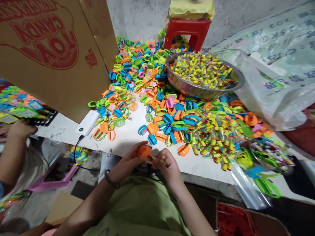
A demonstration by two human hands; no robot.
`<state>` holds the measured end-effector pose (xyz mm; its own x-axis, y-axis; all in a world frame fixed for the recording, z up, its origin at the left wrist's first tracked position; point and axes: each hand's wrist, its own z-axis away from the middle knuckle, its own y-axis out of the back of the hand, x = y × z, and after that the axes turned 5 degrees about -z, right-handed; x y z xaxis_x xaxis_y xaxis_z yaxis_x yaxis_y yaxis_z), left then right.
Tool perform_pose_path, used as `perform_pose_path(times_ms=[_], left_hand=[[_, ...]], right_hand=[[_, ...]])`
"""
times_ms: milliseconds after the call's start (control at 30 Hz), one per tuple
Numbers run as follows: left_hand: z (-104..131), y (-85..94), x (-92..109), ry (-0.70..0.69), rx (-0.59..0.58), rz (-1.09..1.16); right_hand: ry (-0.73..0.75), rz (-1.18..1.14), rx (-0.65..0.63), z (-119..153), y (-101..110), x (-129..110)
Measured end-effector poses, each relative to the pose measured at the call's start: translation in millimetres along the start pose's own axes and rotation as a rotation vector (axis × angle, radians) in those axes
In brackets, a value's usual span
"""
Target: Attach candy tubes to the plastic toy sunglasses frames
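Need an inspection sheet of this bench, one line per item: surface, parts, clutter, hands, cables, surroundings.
Surface: white tabletop, mostly covered, bare patches near the front edge.
Parts: multicoloured watch-like toys heaped loose; small yellow pieces piled at right, more in a steel bowl.
Clutter: cardboard box, white device, clear plastic sleeves over the front edge.
Hands: left hand holds an orange piece; right hand pinches a thin, partly hidden piece.
Cables: black cable from the white device, hanging past the edge.
Surroundings: red stool behind; another person's arm at left.
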<state>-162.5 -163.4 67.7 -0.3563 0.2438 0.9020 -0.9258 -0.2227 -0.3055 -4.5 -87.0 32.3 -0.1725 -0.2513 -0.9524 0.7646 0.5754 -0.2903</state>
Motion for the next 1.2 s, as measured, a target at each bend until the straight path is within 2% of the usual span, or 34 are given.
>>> perform_pose_path(times_ms=[67,167,267,400,533,700,833,967,1100,1200], left_hand=[[0,-0.7,-1,-0.064,0.048,-0.164],[0,-2.0,-3,-0.148,0.1,-0.351],[1,-3.9,-4,-0.2,0.067,-0.435],[6,-6.8,-3,-0.245,0.05,-0.552],[10,-9.5,1,-0.274,0.08,-0.656],[11,-9.7,3,-0.311,0.111,-0.774],[11,-7.9,2,-0.352,0.134,-0.855],[11,-6.3,0,-0.409,0.135,-0.882],[12,-3.0,-5,-0.408,0.097,-0.852],[15,-0.2,-10,-0.355,0.045,-0.816]], right_hand=[[0.046,0.094,0.042,-1,3,-6],[0.109,0.241,0.01,1,4,-19],[0.129,0.321,-0.037,3,3,-27],[0.178,0.333,0.037,7,3,-27],[0.229,0.358,0.107,10,0,-28],[0.271,0.463,0.097,10,-4,-31],[0.373,0.617,0.121,12,-3,-27],[0.45,0.806,0.009,13,-2,-31],[0.457,1.223,-0.118,16,-5,-41],[0.414,1.424,-0.165,21,-9,-44]])
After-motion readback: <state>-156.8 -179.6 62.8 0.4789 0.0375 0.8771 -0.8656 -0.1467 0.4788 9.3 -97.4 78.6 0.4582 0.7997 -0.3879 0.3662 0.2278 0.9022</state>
